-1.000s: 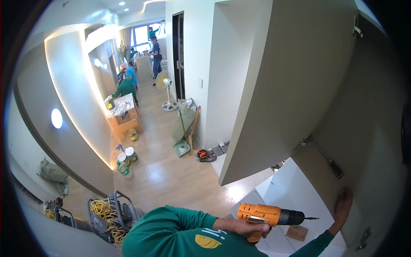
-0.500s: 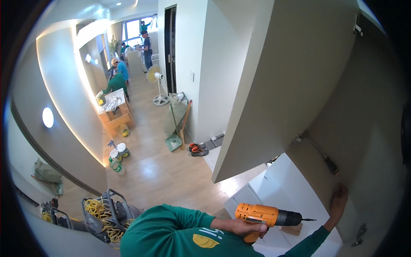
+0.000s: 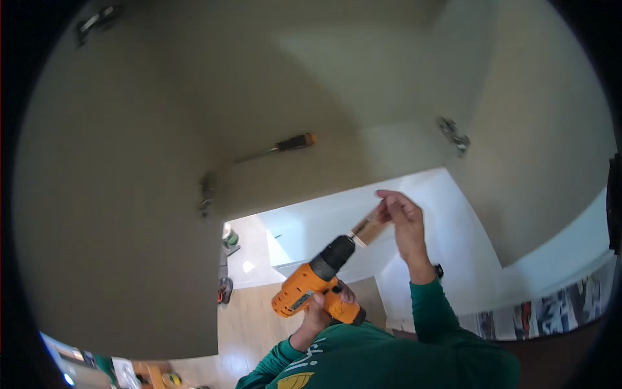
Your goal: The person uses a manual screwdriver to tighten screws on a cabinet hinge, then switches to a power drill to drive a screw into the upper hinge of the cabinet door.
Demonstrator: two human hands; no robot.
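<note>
An orange and black cordless drill (image 3: 301, 288) is gripped at its handle by my left hand (image 3: 316, 314). Its thin bit (image 3: 355, 235) points up and to the right, toward the fingers of my right hand (image 3: 408, 227). Those fingers are drawn together in front of the bit's tip; whatever sits between them is too small to make out. Beyond both hands a screwdriver (image 3: 295, 142) with a black and orange handle lies on the beige cabinet bottom (image 3: 259, 188). A small brown block (image 3: 372, 230) shows below, behind the bit.
An open cabinet door (image 3: 123, 227) fills the left side, with metal hinges (image 3: 206, 194) near its inner edge. Another hinge (image 3: 455, 136) is on the right. Below are a white cabinet (image 3: 447, 259), a shoe (image 3: 225, 290) on the floor, and printed sheets (image 3: 551, 314).
My view has swung from the hallway to the cabinet's inside. My right hand has come off the cabinet interior to the drill bit's tip. The drill, still in my left hand, now tilts upward.
</note>
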